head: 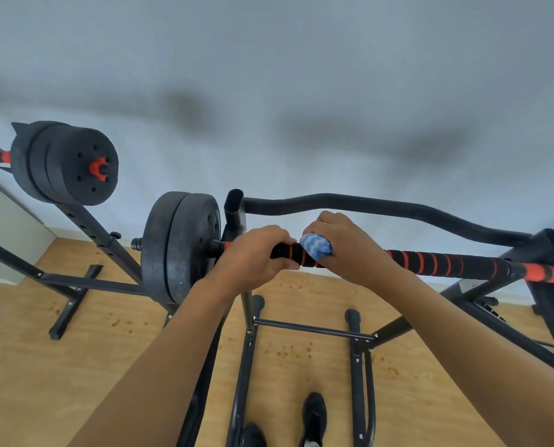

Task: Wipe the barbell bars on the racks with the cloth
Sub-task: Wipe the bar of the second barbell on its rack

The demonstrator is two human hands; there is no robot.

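A black barbell bar with red stripes [446,262] lies across a rack in front of me. Black weight plates [179,246] sit on its left end. My left hand [253,256] grips the bar just right of those plates. Right beside it, my right hand [343,243] wraps a blue and white cloth [316,248] around the bar. A second barbell [72,162] with black plates and a red collar rests on another rack at the far left.
A curved black bar [366,204] runs behind the striped one. Black rack legs [301,330] and cross tubes stand on the wooden floor [108,350] below my arms. My black shoes [314,414] stand between the legs. A pale wall fills the background.
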